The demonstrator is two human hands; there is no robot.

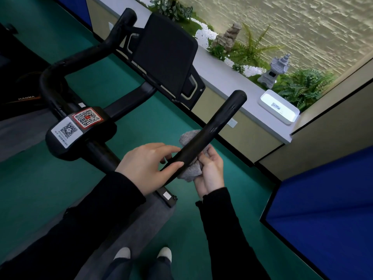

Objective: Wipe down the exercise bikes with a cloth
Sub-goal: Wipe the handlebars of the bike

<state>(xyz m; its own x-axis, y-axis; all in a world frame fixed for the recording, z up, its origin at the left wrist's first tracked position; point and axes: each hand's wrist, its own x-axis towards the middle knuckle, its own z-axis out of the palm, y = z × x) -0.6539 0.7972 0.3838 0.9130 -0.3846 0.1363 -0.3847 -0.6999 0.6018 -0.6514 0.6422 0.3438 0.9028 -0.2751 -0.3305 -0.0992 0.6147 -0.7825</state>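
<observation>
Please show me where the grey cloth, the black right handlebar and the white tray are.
Grey fluffy cloth (186, 139): head view, upper bunch.
Black tubular right handlebar (222, 116): head view, bare middle.
White rectangular plastic tray (272, 113): head view, near wall.

Teal-green floor (60, 47) w/ grey mat (145, 225). Pale ledge (222, 77) atop beige low wall, outlet (233, 123) on the wall. On the ledge: ferns (252, 49), white pebbles (203, 34), stone lantern (276, 69), white tray (264, 106). Textured stone wall (302, 21) behind. Blue panel (323, 209) at right.

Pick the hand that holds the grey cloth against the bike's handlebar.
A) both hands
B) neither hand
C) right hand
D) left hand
C: the right hand grips the grey cloth under the handlebar; the left hand holds only the bar.
</observation>
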